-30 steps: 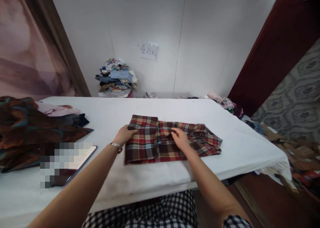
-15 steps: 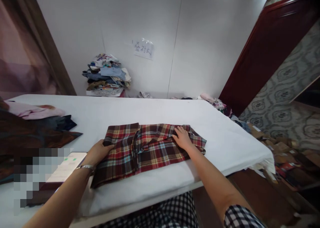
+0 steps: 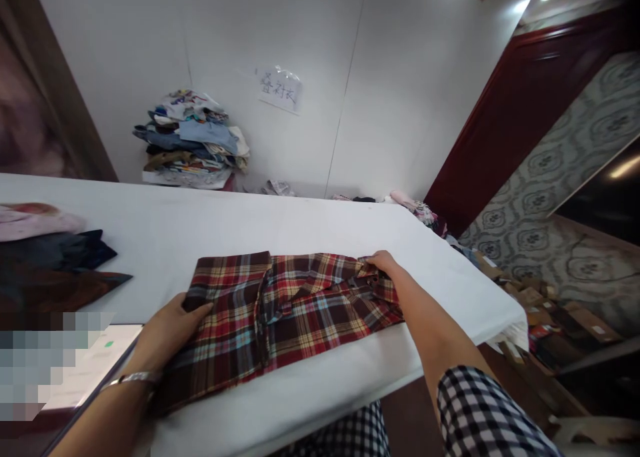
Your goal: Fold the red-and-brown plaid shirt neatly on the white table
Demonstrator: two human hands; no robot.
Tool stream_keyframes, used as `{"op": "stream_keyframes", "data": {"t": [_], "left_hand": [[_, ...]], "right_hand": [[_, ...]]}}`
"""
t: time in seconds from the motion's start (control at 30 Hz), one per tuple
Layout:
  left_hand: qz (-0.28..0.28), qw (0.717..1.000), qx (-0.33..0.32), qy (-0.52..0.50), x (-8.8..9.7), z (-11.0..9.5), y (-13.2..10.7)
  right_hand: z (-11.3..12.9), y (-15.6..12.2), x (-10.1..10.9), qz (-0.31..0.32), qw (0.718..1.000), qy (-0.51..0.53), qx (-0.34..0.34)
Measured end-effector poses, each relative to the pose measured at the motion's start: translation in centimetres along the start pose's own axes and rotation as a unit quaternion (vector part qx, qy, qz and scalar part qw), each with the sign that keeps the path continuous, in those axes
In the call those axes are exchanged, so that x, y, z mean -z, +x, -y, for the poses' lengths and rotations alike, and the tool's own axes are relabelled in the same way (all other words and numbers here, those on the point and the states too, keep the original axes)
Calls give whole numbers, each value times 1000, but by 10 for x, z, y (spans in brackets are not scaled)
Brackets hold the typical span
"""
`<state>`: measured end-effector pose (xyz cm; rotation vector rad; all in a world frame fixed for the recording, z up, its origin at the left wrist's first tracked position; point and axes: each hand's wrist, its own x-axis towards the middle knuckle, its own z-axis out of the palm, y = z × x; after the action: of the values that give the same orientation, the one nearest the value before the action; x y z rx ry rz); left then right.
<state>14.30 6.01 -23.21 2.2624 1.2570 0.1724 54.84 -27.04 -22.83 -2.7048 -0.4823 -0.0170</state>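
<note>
A red, brown and yellow plaid shirt (image 3: pixel 290 310) lies folded in a long strip on the white table (image 3: pixel 260 223). My left hand (image 3: pixel 167 330) grips its left end, fingers curled over the edge of the cloth. A silver bracelet circles that wrist. My right hand (image 3: pixel 383 262) rests at the shirt's far right end, by the collar, fingers closed on the fabric there.
Dark and pink garments (image 3: pixel 45 257) lie heaped at the table's left. A phone or tablet (image 3: pixel 95 370) lies near my left arm. A stack of folded clothes (image 3: pixel 193 140) stands against the back wall. Boxes and clutter (image 3: pixel 545 310) cover the floor to the right.
My right hand has slid from the shirt's middle to its right end. My left hand has closed on the left edge. The view has swung right and closer.
</note>
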Motion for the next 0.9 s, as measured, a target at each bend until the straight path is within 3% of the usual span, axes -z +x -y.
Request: {"op": "stream_keyframes", "data": {"t": [0.17,0.3,0.43,0.53,0.6,0.67,0.73,0.83,0.9], "left_hand": [[9,1000,8,1,-1,0,0],[7,1000,3,-10,-5,5,5],[21,1000,4,-14,-5,5,5],[26,1000,3,-14,-2,1,0],[24,1000,2,-11,-1,-1,-3],[18,1000,-3,-14,-2,-1,-4],[8,1000,-9,-24,-3,0,-5],[-3,999,-16,-36,-4,1,-7],[-1,999,-21,-41,-3,1,-9]], "right_hand": [[-2,-9,-11,-75,997,4,-9],[-6,-13,-18,-74,997,2,-25],[-3,-13,-6,-66,998,-4,-19],[23,-25,1,-78,996,-4,38],[52,-46,-3,-73,988,16,136],[84,-75,-14,-44,961,47,270],[109,-104,-30,28,934,50,353],[124,-133,-53,158,918,7,363],[124,-140,-61,203,917,-17,342]]}}
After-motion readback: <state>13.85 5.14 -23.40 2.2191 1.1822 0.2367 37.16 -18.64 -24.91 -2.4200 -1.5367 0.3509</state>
